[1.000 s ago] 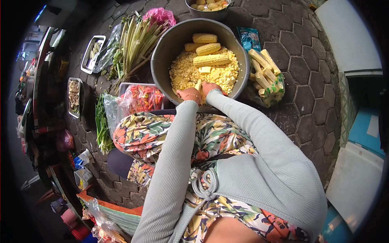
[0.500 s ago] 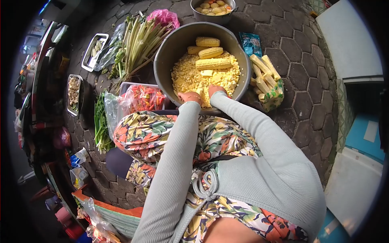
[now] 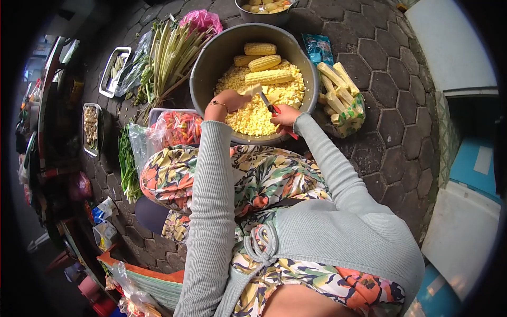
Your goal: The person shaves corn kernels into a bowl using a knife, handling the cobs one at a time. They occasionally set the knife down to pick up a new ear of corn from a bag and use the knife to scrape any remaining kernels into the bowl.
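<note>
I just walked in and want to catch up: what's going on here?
A person is working over a basin of loose kernels. The right hand grips a knife, its blade pointing toward the left hand. A pale piece is at the left fingertips, too blurred to identify surely. Four cobs with kernels on lie at the basin's far side, and what look like stripped cobs stick out of a bag beside it.

Vegetables (image 3: pixel 171 55) across paving stones (image 3: pixel 391 127) suggest a food-preparation area.
</note>
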Tool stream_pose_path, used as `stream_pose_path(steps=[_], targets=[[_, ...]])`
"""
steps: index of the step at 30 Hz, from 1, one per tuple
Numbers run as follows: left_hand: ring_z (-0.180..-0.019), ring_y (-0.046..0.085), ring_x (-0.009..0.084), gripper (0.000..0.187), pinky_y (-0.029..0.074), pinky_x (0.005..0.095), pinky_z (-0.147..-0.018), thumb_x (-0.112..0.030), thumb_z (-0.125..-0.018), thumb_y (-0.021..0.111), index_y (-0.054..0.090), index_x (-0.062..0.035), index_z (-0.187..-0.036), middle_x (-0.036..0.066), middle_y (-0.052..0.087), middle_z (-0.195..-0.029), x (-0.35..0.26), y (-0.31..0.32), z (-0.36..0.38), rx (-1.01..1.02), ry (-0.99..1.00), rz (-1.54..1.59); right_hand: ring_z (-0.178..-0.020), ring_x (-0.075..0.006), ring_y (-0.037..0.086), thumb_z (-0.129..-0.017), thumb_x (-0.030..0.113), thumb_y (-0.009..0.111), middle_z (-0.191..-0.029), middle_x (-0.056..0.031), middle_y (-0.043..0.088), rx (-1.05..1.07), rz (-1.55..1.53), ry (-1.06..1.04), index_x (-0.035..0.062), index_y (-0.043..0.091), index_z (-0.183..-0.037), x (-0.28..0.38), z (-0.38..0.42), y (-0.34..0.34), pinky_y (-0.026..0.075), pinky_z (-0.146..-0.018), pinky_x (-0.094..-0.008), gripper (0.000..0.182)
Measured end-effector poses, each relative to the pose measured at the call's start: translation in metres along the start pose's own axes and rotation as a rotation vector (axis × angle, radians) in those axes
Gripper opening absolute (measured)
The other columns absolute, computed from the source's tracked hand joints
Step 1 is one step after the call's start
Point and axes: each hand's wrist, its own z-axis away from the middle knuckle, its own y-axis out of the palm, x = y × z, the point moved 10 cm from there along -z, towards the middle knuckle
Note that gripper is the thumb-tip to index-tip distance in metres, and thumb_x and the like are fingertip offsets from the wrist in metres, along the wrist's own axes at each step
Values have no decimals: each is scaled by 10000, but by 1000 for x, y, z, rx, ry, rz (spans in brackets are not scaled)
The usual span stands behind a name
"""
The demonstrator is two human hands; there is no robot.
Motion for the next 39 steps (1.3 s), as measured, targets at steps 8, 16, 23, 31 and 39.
stream_pose_path(steps=[8, 16, 23, 31, 39], targets=[[-883, 567, 332, 543, 432, 367, -784, -480, -728, 516, 618, 32, -881, 233, 584, -923, -129, -3, 12, -161, 319, -133, -559, -139, 556, -727, -19, 561, -716, -85, 529, 12, -388, -225, 6, 414, -922, 14, -13, 4, 507, -465, -280, 246], [-908, 565, 330, 538, 436, 378, -796, -477, -763, 460, 611, 17, -915, 207, 588, -962, -222, 49, -12, -190, 385, -42, -1174, -213, 374, -828, 164, 534, -1244, -109, 424, 79, -200, -556, 61, 399, -1239, -10, -65, 21, 311, -966, -338, 444], [-830, 585, 356, 545, 464, 415, -711, -500, -759, 506, 558, 28, -886, 218, 602, -851, -244, 75, -28, -430, 368, 127, -724, -137, 524, -677, 40, 686, -876, -39, 531, 60, -264, -124, 20, 461, -1005, -16, -37, 16, 465, -654, -267, 398], [-617, 575, 317, 455, 445, 386, -629, -414, -744, 558, 603, 32, -667, 203, 576, -634, -211, 11, -53, -383, 517, 241, -794, -197, 587, -751, 18, 590, -900, -97, 586, 75, -362, -333, 13, 475, -1050, 17, 0, 4, 496, -699, -324, 321], [-542, 583, 193, 339, 484, 291, -550, -273, -759, 538, 604, 59, -726, 88, 619, -681, -33, -20, -106, -218, -40, 516, -650, -165, 609, -744, 9, 561, -840, -100, 568, -40, -562, -135, 10, 437, -1010, -3, -24, 2, 512, -517, -281, 294]])
